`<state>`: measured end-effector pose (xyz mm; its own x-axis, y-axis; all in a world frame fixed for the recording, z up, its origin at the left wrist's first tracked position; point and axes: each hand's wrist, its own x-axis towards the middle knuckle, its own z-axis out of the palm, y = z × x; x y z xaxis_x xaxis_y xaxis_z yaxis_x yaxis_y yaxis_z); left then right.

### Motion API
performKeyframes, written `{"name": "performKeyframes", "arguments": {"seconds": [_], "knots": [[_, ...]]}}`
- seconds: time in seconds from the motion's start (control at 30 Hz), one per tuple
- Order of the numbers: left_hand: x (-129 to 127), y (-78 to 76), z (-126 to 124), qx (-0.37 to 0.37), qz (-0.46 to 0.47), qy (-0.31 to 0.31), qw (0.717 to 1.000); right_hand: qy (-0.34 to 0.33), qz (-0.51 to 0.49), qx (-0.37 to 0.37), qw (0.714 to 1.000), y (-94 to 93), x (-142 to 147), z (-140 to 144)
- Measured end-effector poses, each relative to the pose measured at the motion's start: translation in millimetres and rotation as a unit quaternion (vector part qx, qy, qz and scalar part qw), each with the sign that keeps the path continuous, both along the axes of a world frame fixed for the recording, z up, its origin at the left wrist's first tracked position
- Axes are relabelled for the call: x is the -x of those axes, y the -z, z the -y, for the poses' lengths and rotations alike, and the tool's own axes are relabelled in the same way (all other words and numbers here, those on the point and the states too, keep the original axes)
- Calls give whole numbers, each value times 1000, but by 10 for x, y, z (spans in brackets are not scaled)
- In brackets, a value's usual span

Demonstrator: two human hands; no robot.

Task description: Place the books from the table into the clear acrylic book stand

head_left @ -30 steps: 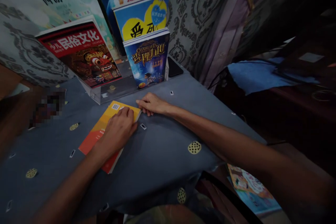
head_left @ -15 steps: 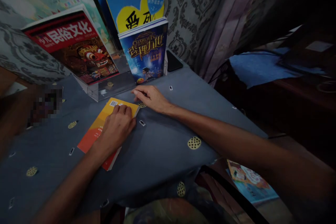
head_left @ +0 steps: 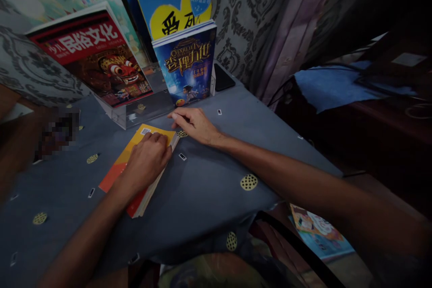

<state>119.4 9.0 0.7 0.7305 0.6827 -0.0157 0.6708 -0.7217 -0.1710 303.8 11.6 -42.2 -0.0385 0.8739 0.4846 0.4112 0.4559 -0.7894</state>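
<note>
Bare blue-grey tablecloth [head_left: 202, 189] is seen right of and below the orange paperback [head_left: 118, 173]; passage there is open, broken only by small paper tags [head_left: 182, 156]. Ahead, the way is barred by the clear acrylic display stand [head_left: 141, 112] holding upright books: the red folk-culture book [head_left: 97, 63] at left, the dark blue novel [head_left: 185, 69] at centre. A narrow strip is left between stand and paperback. A black phone [head_left: 223, 78] lies beside the stand. The patterned curtain [head_left: 249, 18] closes the back.

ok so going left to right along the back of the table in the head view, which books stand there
red magazine → dark blue book, the yellow and blue book rising just behind it → black phone lying flat.
</note>
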Motion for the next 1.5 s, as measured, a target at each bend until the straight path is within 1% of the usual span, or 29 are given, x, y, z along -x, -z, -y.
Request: {"name": "performKeyframes", "arguments": {"seconds": [0.1,0.27,0.37,0.43,0.53,0.6,0.7,0.77,0.87,0.97,1.1,1.33,1.5], "knots": [[8,-15,-1,-2,11,6,1000,-10,-11,-10,1000,-6,1,9],[10,-61,11,6,28,-11,1000,-11,-13,-5,1000,-1,22,20],[-7,-72,23,16,27,-24,999,-24,-12,-9,1000,8,38,37],[-16,-59,32,20,24,-34,999,-42,2,0,999,19,50,51],[10,-12,24,21,40,-29,999,-65,61,27,996,41,75,69],[80,25,-8,28,53,-10,998,-58,107,35,992,50,95,78],[273,76,-80,37,71,6,997,-29,161,35,986,47,126,93],[434,103,-113,39,83,-6,996,-20,182,32,982,40,149,97],[637,120,-106,48,77,-41,995,-24,196,26,980,37,189,67],[716,107,-56,38,56,-73,995,-37,206,19,978,45,238,-23],[667,82,-8,3,39,-109,993,-52,205,12,977,49,317,-206],[559,73,-41,-52,-6,-138,989,-51,219,12,974,36,453,-499],[489,39,-84,-64,-34,-158,985,-45,240,0,970,59,506,-646]]}}
